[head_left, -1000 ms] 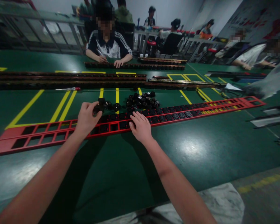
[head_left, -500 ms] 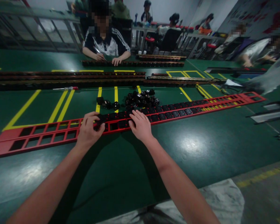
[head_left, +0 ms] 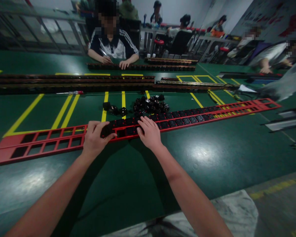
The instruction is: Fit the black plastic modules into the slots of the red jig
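The long red ladder-like frame (head_left: 2, 153) lies aslant across the green table (head_left: 199, 184), its left end solid and the cells next to it open. Yellow tape lines (head_left: 60, 116) mark the table behind that end. Also behind the frame's left part lie a thin screwdriver with a red handle (head_left: 79, 92) and, farther back, long dark brown slatted bars (head_left: 71, 80).

The left hand (head_left: 98, 135) rests at the frame left of its middle, thumb and forefinger apart around a dark area of the cells; whether they grip a piece there I cannot tell. Just behind the frame here sit a few loose glossy black pieces (head_left: 113, 109). Well behind the frame, a seated person (head_left: 113, 44) in a navy and white shirt with striped sleeves holds a pen-like tool.

Between the hands, one front-row cell of the frame is open. A heap of glossy black pieces (head_left: 150, 104) sits just behind the frame's middle. The right hand (head_left: 150, 133) lies on the frame, fingers extended and thumb apart from them. To its right, square black inserts (head_left: 186, 120) fill both rows for a stretch; any markings on them are too small to read.

Behind the frame's right half lie thin metallic rods (head_left: 192, 83). Far behind it, dark lettering (head_left: 262, 22) beside a red shape on the wall is too blurred to read. Right of the frame's end, pale metal strips (head_left: 286, 125) lie on the table.
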A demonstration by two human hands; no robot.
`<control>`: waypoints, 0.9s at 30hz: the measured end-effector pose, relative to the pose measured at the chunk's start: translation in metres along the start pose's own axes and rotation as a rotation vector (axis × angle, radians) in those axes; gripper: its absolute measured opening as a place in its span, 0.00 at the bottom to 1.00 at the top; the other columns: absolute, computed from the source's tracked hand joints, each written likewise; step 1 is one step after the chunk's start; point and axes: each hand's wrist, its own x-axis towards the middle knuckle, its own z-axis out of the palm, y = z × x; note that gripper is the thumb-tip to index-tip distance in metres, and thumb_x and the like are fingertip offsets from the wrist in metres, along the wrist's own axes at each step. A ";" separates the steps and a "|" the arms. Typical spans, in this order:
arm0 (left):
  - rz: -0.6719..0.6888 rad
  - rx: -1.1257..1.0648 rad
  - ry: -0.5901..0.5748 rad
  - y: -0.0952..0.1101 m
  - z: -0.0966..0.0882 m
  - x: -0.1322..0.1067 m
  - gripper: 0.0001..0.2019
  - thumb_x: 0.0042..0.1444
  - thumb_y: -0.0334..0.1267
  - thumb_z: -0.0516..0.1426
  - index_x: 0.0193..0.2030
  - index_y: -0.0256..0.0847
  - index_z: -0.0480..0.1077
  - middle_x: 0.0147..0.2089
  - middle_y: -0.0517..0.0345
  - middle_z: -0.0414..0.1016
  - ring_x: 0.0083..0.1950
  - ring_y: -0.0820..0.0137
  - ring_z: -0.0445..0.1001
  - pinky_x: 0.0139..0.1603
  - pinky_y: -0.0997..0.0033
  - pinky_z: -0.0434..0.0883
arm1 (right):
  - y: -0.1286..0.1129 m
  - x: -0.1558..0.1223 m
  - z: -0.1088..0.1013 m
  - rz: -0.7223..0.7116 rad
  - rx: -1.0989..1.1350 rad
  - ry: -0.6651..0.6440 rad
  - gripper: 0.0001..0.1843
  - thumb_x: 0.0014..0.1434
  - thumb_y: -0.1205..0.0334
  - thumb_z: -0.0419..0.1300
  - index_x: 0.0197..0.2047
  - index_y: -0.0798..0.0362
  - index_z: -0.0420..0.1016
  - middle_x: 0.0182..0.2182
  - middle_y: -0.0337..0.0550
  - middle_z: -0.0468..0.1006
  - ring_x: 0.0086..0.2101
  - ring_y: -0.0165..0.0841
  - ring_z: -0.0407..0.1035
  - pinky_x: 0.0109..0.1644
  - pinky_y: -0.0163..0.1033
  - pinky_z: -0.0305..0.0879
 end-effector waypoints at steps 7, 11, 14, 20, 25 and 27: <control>-0.003 -0.035 0.067 0.007 -0.002 0.003 0.18 0.56 0.34 0.61 0.54 0.44 0.71 0.56 0.45 0.64 0.57 0.55 0.70 0.56 0.49 0.75 | -0.001 0.000 -0.001 0.004 0.007 0.000 0.20 0.69 0.59 0.53 0.60 0.48 0.75 0.65 0.44 0.71 0.67 0.38 0.60 0.72 0.52 0.56; 0.003 -0.044 0.114 0.009 -0.004 0.005 0.29 0.54 0.29 0.60 0.63 0.44 0.64 0.60 0.43 0.62 0.63 0.52 0.67 0.61 0.47 0.74 | 0.000 0.000 -0.001 0.004 0.004 0.003 0.20 0.69 0.59 0.53 0.60 0.49 0.76 0.65 0.44 0.71 0.67 0.38 0.60 0.72 0.52 0.56; 0.021 -0.054 0.112 0.008 -0.004 0.004 0.26 0.56 0.30 0.61 0.62 0.44 0.65 0.62 0.42 0.60 0.63 0.53 0.68 0.61 0.49 0.75 | 0.000 0.000 0.000 -0.005 -0.002 0.013 0.20 0.69 0.59 0.53 0.60 0.50 0.76 0.65 0.44 0.71 0.67 0.39 0.61 0.72 0.51 0.56; 0.002 0.007 0.036 0.006 -0.001 0.002 0.21 0.57 0.28 0.57 0.57 0.48 0.67 0.57 0.48 0.66 0.57 0.57 0.71 0.56 0.51 0.76 | 0.000 0.000 0.000 0.004 0.008 -0.001 0.19 0.69 0.59 0.54 0.60 0.48 0.76 0.65 0.44 0.71 0.67 0.38 0.60 0.72 0.52 0.56; 0.056 -0.024 0.090 0.009 -0.005 0.004 0.21 0.55 0.31 0.59 0.56 0.47 0.65 0.58 0.46 0.65 0.60 0.54 0.69 0.58 0.47 0.73 | -0.001 0.000 -0.002 0.007 0.006 -0.005 0.19 0.69 0.59 0.54 0.60 0.47 0.76 0.65 0.43 0.71 0.67 0.38 0.60 0.72 0.52 0.56; 0.091 -0.050 0.077 0.009 -0.006 0.003 0.20 0.55 0.34 0.61 0.55 0.47 0.66 0.59 0.45 0.64 0.60 0.53 0.68 0.57 0.49 0.74 | -0.001 0.000 -0.002 0.005 0.005 -0.001 0.19 0.69 0.59 0.54 0.60 0.47 0.76 0.65 0.43 0.71 0.67 0.38 0.60 0.72 0.52 0.56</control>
